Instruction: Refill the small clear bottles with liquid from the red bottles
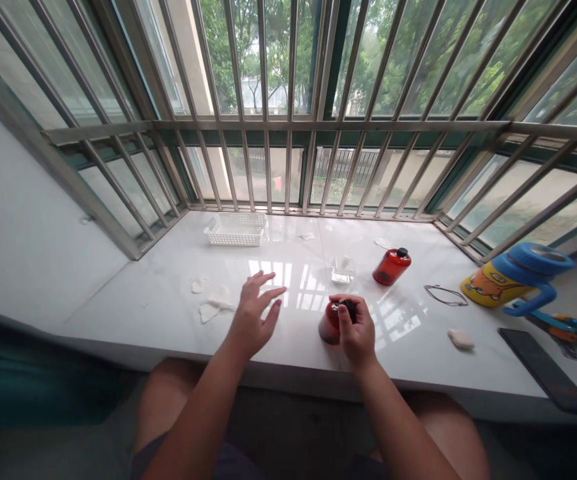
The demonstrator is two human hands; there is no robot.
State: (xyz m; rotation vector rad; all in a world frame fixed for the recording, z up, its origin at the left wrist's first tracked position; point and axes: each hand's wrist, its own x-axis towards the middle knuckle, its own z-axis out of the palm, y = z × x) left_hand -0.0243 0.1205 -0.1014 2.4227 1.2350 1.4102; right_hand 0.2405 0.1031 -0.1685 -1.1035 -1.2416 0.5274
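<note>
My right hand (354, 328) is closed over the black cap of a small red bottle (328, 325) that stands on the white sill (168, 313). My left hand (254, 310) hovers open, fingers spread, just above the sill to the left of that bottle. A few white cotton pads (210, 303) lie just left of my left hand. A second red bottle (391, 265) with a black cap lies on its side farther back to the right. A small clear container (342, 269) sits between the two bottles, toward the back.
A white plastic basket (236, 229) stands at the back by the window bars. To the right lie a thin wire loop (446, 295), a small pale lump (461, 339), a yellow and blue cup (513, 279) on its side and a dark phone (543, 370).
</note>
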